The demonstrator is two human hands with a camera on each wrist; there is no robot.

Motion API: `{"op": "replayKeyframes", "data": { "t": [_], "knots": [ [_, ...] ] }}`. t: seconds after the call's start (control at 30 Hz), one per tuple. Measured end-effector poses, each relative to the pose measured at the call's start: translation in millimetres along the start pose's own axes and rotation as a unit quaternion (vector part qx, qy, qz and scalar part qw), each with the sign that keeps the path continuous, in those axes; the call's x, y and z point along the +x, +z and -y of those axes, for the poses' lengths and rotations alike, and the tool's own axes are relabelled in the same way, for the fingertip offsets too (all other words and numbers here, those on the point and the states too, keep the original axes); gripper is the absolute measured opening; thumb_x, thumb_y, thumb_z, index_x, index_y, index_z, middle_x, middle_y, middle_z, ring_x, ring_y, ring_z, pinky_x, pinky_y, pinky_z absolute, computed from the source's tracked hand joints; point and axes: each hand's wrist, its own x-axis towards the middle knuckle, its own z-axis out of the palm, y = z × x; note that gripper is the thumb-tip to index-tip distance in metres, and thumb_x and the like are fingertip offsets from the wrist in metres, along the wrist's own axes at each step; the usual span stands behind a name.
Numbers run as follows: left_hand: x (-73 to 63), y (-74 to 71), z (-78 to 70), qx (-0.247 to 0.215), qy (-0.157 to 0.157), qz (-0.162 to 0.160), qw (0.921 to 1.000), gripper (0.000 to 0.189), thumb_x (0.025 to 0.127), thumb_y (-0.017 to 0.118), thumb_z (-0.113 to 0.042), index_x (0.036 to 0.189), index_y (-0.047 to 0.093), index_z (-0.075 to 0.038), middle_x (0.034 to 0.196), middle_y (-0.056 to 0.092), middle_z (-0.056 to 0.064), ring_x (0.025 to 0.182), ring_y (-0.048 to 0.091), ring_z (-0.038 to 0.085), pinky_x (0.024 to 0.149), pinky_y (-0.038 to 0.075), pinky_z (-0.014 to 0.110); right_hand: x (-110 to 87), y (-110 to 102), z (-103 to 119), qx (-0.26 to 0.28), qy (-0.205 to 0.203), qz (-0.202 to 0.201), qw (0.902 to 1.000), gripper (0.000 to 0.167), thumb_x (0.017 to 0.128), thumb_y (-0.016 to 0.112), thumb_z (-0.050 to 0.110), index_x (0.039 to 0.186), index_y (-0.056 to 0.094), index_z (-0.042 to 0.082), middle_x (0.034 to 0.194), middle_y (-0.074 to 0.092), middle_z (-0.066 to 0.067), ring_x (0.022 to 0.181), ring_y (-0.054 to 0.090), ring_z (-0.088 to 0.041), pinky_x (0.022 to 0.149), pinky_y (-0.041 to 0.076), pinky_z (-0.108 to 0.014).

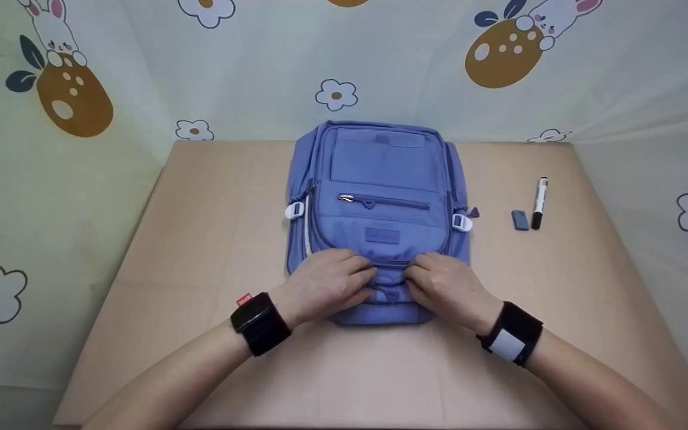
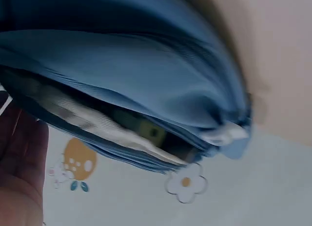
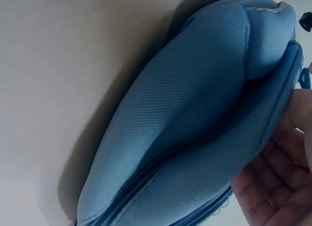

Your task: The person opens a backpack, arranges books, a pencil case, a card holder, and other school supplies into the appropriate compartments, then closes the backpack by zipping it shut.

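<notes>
Bag (image 1: pixel 389 161): is lying mid-table (image 1: pixel 212 239), its side gaping around a pale lining (image 2: pixel 97 121).
Left hand (image 1: pixel 326 283): is pinching the bag's lower front.
Right hand (image 1: pixel 448 286): is pinching the same section, opposite.
Right area: 1 block (image 1: pixel 519 220) and 1 marker (image 1: pixel 539 203) are lying side by side.

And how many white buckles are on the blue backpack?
2: one white buckle at the left edge of the backpack, another white buckle at its right edge, in the head view. Others could be hidden underneath.
</notes>
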Motion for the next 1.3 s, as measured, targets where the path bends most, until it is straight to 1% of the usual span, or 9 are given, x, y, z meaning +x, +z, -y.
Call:
{"op": "replayKeyframes", "data": {
  "t": [0.07,0.17,0.33,0.43,0.6,0.77,0.97,1.13,1.3],
  "knots": [
    [8.4,2.1,-6.7,0.005,0.008,0.012,0.9999,0.034,0.096,0.071,-0.036,0.117,0.076,-0.009,0.108,0.069,0.002,0.096,0.062,0.02,0.082,0.053,0.033,-0.3,0,0,0.005,0.007,-0.001,1.0,0.006,0.086,0.068,0.005,0.09,0.071,0.006,0.086,0.064,-0.003,0.076,0.061,-0.021,0.065,0.054,-0.035],
    [14.9,5.1,-13.2,0.027,0.04,0.025,0.9985,0.031,0.096,0.07,-0.038,0.115,0.076,-0.014,0.106,0.066,0.0,0.094,0.058,0.02,0.077,0.051,0.032,-0.5,0,0,0.01,0.016,-0.001,0.9998,0.005,0.086,0.067,0.006,0.089,0.07,0.007,0.085,0.063,-0.002,0.076,0.06,-0.02,0.065,0.053,-0.033],
    [13.2,8.5,-15.5,0.071,0.103,0.013,0.9921,0.016,0.098,0.064,-0.029,0.102,0.076,-0.019,0.104,0.063,-0.003,0.094,0.056,0.019,0.075,0.047,0.031,-0.5,1,0,0.018,0.02,-0.005,0.9996,0.005,0.086,0.066,0.007,0.089,0.071,0.008,0.085,0.063,-0.001,0.076,0.06,-0.019,0.065,0.053,-0.033],
    [9.6,7.9,-14.8,0.071,0.107,0.0,0.9918,0.016,0.101,0.06,-0.024,0.094,0.074,-0.018,0.102,0.063,-0.004,0.092,0.055,0.018,0.072,0.045,0.029,0.4,1,0,0.024,0.021,-0.008,0.9995,0.005,0.086,0.068,0.006,0.089,0.071,0.008,0.085,0.064,-0.001,0.077,0.06,-0.019,0.066,0.053,-0.034],
    [1.6,6.9,-13.5,0.063,0.079,0.001,0.9948,0.018,0.102,0.059,-0.02,0.088,0.067,-0.013,0.096,0.063,-0.003,0.084,0.054,0.017,0.069,0.045,0.027,0.4,1,0,0.028,0.028,-0.008,0.9992,0.006,0.085,0.069,0.006,0.09,0.071,0.009,0.085,0.063,0.0,0.077,0.06,-0.019,0.067,0.053,-0.033],
    [-10.5,6.0,-12.0,0.049,0.047,-0.006,0.9977,0.008,0.093,0.058,-0.007,0.086,0.06,-0.01,0.09,0.059,-0.001,0.08,0.054,0.017,0.067,0.047,0.027,-1.2,2,0,0.031,0.029,-0.011,0.999,0.007,0.085,0.07,0.006,0.091,0.071,0.009,0.086,0.063,0.0,0.077,0.06,-0.019,0.066,0.053,-0.034],
    [-18.3,5.3,-13.9,-0.031,-0.02,-0.028,0.9989,0.015,0.085,0.062,0.005,0.087,0.055,-0.008,0.088,0.056,0.002,0.075,0.055,0.018,0.063,0.049,0.029,-2.4,2,0,0.034,0.034,-0.009,0.9988,0.007,0.085,0.07,0.007,0.092,0.071,0.01,0.086,0.063,0.0,0.078,0.06,-0.019,0.067,0.053,-0.034],
    [-21.0,3.4,-15.9,-0.1,-0.088,-0.04,0.9903,0.031,0.073,0.074,0.009,0.091,0.057,-0.009,0.092,0.059,0.002,0.081,0.059,0.019,0.071,0.053,0.029,-2.1,1,1,0.037,0.036,-0.008,0.9987,0.008,0.085,0.07,0.006,0.092,0.072,0.009,0.087,0.063,0.0,0.078,0.06,-0.019,0.068,0.054,-0.033],
    [-27.3,3.0,-15.7,-0.163,-0.128,-0.076,0.9754,0.036,0.068,0.073,0.016,0.09,0.057,-0.008,0.089,0.059,0.001,0.082,0.06,0.017,0.074,0.053,0.029,-2.5,1,2,0.033,0.033,-0.011,0.9989,0.008,0.086,0.071,0.006,0.093,0.072,0.009,0.087,0.064,-0.001,0.078,0.06,-0.019,0.067,0.054,-0.033]
  ]
}}
